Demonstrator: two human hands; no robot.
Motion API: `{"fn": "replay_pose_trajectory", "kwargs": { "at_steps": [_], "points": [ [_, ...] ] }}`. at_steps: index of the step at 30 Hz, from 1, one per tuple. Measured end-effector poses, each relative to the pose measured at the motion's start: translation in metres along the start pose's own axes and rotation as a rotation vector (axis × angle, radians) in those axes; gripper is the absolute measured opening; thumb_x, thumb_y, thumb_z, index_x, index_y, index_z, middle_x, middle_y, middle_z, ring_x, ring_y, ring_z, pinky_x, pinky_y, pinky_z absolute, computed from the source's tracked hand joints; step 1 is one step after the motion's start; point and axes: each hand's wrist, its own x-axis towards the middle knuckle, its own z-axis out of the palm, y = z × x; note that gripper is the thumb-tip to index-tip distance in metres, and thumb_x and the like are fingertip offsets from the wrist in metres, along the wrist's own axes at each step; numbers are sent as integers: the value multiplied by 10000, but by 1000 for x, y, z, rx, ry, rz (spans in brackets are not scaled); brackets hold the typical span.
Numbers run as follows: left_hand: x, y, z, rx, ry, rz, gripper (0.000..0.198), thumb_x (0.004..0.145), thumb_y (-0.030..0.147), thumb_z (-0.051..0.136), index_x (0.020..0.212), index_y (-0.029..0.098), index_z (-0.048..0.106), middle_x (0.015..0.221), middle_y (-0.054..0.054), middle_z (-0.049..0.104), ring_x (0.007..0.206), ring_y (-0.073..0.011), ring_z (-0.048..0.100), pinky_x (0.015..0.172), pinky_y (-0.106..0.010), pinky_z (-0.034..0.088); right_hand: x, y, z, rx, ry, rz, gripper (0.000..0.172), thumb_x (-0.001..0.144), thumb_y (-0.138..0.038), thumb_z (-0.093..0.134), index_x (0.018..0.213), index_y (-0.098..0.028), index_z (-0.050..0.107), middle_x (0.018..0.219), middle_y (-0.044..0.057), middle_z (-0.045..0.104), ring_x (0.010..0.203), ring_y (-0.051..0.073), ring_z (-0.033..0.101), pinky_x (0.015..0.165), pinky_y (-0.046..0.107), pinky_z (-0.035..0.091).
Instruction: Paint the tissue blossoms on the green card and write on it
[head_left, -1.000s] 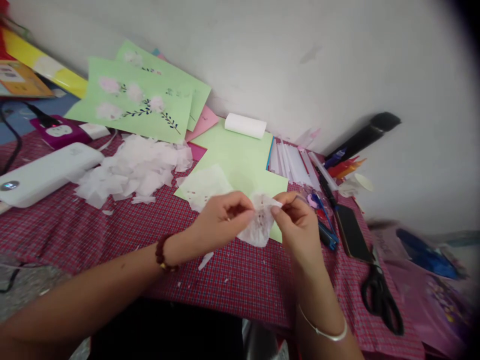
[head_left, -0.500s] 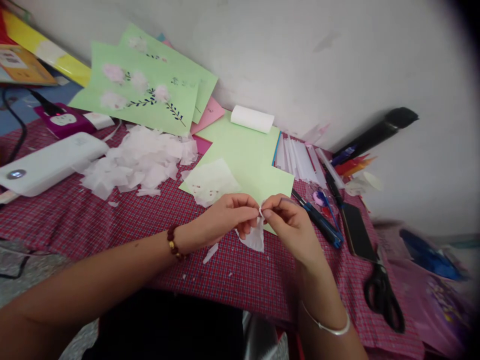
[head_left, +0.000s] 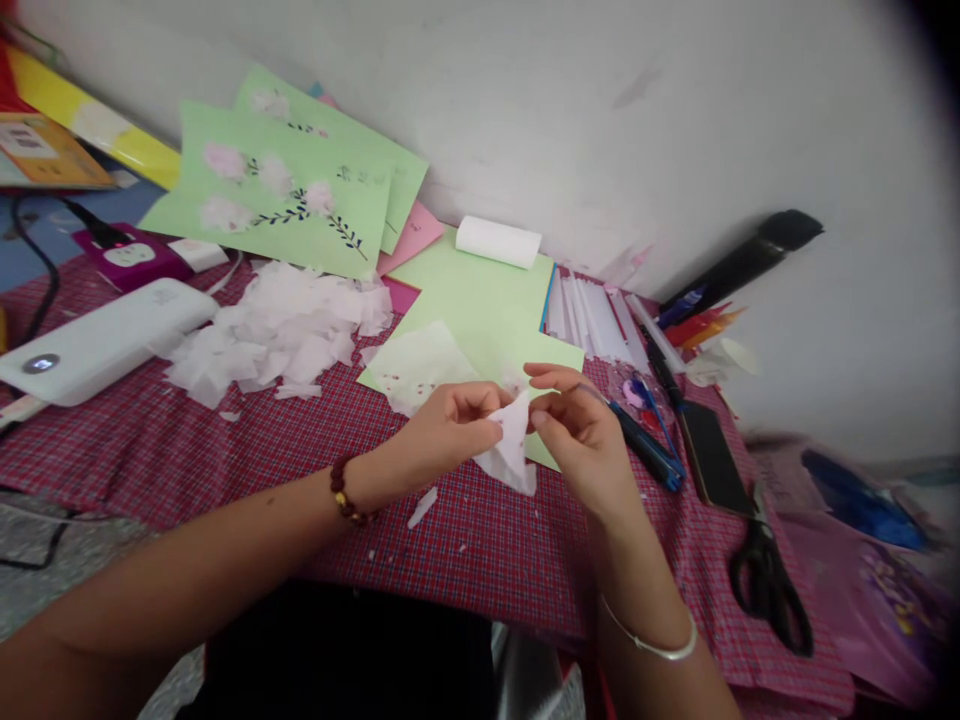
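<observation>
My left hand (head_left: 465, 428) pinches a thin piece of white tissue paper (head_left: 514, 445) between thumb and fingers, with small reddish marks on it. The sheet hangs down below the fingertips. On its right side, my right hand (head_left: 577, 425) has its fingers apart and its index finger raised, close to the tissue's edge; whether a fingertip touches it is hard to tell. Behind the hands lie green paper sheets (head_left: 487, 310) and another white tissue with reddish spots (head_left: 416, 365). A pile of cut tissue pieces (head_left: 292, 315) sits to the left.
Green cards with tissue flowers (head_left: 322, 245) lean against the wall. At left are a white power bank (head_left: 112, 335) and a purple socket (head_left: 139, 262). At right lie a blue cutter (head_left: 649, 450), a phone (head_left: 712, 455) and black scissors (head_left: 765, 580). A white paper roll (head_left: 499, 243) lies behind.
The right fingers have parted and moved off the pinch point, with the index finger lifting. The tissue, bunched at the fingertips before, now stands more spread in the left hand.
</observation>
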Motion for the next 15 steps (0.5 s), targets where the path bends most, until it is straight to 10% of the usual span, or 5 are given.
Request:
{"fn": "replay_pose_trajectory", "kwargs": {
  "at_steps": [3, 15],
  "points": [
    [0, -4, -1, -129, 0, -85, 216, 670, 144, 602, 658, 175, 388, 704, 32, 525, 608, -72, 483, 568, -213, 370, -1, 0, 2, -15, -52, 50, 356, 788, -152, 598, 1118, -285, 596, 1281, 49, 547, 590, 70, 496, 555, 272, 463],
    [1, 2, -3, -72, 29, -187, 230, 710, 266, 702, 838, 154, 548, 681, 28, 563, 556, -71, 519, 511, -191, 387, 0, 0, -12, -104, -22, -1, 50, 794, -208, 648, 749, -194, 632, 730, -11, 548, 644, 107, 516, 579, 242, 421]
  ]
}}
